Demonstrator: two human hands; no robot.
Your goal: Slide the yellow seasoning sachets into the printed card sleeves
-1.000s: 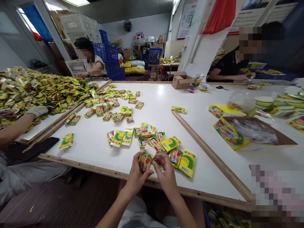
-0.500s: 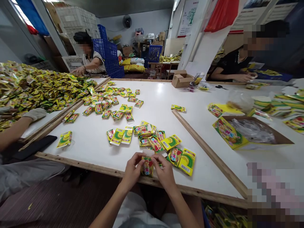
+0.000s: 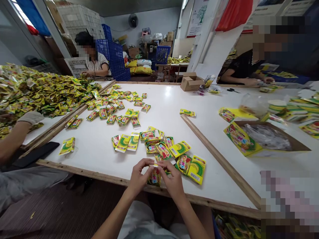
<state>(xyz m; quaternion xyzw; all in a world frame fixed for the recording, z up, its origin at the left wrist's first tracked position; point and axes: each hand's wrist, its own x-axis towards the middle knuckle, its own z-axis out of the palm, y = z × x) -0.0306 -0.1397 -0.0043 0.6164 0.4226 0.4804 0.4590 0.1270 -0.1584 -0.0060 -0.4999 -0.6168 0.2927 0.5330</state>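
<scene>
A small yellow and green printed carton [image 3: 154,178] stands between my two hands at the table's front edge. My left hand [image 3: 140,175] grips its left side, thumb and fingers at the upper end. From the other side my right hand [image 3: 171,176] pinches the same end, fingertips close to the left ones. The top flap lies folded down under the fingers, partly hidden by them. Just beyond my hands is a loose pile of similar cartons [image 3: 163,150], some with white flaps showing. Two yellow cartons [image 3: 196,169] lie to the right of the pile.
A wooden strip [image 3: 219,157] divides the white table [image 3: 99,142]; right of it sits an open display box [image 3: 239,141] with clear plastic inside. More cartons [image 3: 111,118] lie at the back left, near a large heap [image 3: 45,89]. A co-worker's gloved hand [image 3: 31,118] is at the left.
The carton's white top flap, raised before, is now folded down under my fingertips. My hands have barely moved. The gloved co-worker's hand has shifted left.
</scene>
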